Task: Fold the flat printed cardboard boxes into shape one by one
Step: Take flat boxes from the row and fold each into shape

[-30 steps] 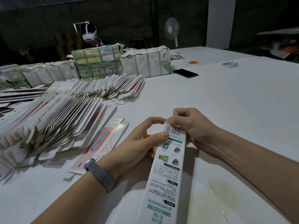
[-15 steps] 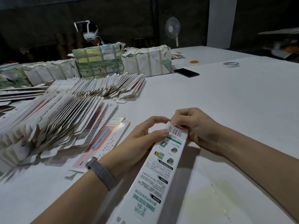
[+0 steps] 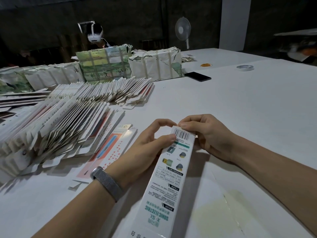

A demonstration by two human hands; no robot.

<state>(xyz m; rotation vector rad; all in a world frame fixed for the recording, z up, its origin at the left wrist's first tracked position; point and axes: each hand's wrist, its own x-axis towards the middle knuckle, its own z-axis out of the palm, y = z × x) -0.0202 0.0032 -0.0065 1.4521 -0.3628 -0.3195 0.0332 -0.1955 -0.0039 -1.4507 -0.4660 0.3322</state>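
Head view: long white box point(image 3: 169, 170) w/ teal print lies lengthwise on the white table point(image 3: 248, 117), near end running off the bottom edge, far end w/ the barcode up between both hands. It's the landmark here. It reads as already popped into a tube; prob. the far end flap is being tucked shut, which would explain why both hands crowd that one end.

Left hand point(image 3: 145, 148), just left of the box's far end, thumb pressed on the barcode corner, index curled over the end; seems to steady the wall. A mesh band point(image 3: 107, 182) sits on that wrist. Right hand point(image 3: 204, 133), just right of the far end, fingers curled, pinching the end edge; exact flap hidden behind the fingers.

Left of the box, one flat blank point(image 3: 109, 148) w/ red & blue print lies ready, prob. next in line. Further left & beyond, the fanned stack of flat blanks point(image 3: 56, 129), kept within the left hand's reach. Far beyond the box: wrapped bundles point(image 3: 154, 66), a phone point(image 3: 197, 76), a tape roll point(image 3: 244, 67).
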